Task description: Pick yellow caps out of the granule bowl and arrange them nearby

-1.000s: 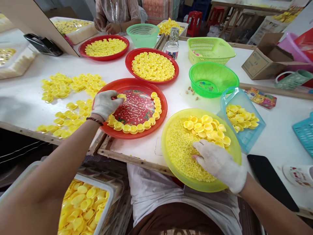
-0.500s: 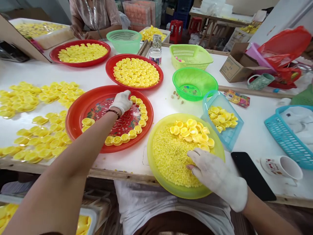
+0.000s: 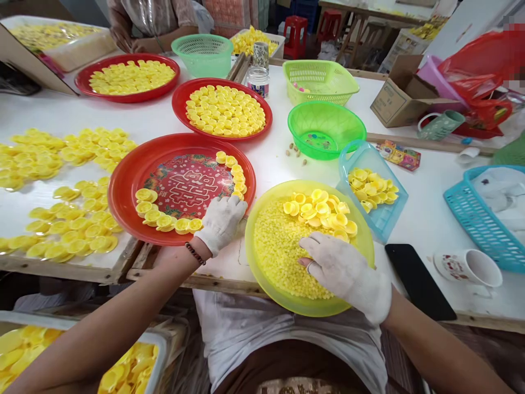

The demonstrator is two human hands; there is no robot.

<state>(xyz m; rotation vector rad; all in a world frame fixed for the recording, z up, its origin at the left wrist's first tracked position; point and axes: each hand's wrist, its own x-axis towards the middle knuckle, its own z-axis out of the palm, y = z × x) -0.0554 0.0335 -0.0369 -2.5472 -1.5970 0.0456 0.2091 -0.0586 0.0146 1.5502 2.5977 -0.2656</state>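
Note:
My left hand point(image 3: 223, 221), in a white glove, is over the lower right rim of a large red tray point(image 3: 127, 169). Its fingers are bent together at the row of small yellow cups point(image 3: 164, 221) along the tray's edge; whatever they may hold is hidden. My right hand point(image 3: 342, 268), also gloved, rests over the yellow bowl point(image 3: 262, 290) with thumb and fingers apart, tips touching the small yellow pellets point(image 3: 279, 246). A heap of empty-looking yellow cups point(image 3: 322, 210) lies on the pellets at the bowl's far side.
Loose yellow cups point(image 3: 77, 224) cover the table's left. Behind are two red trays of cups point(image 3: 225, 112), a green basin point(image 3: 326, 128) and a blue scoop tray point(image 3: 375, 191). A phone point(image 3: 418, 282) and a mug point(image 3: 467, 268) lie right. A co-worker point(image 3: 151, 27) sits opposite.
My left hand has come from the tray's far middle toward me, down to its lower right rim. The right hand stays at the pellets. The whole view has shifted slightly.

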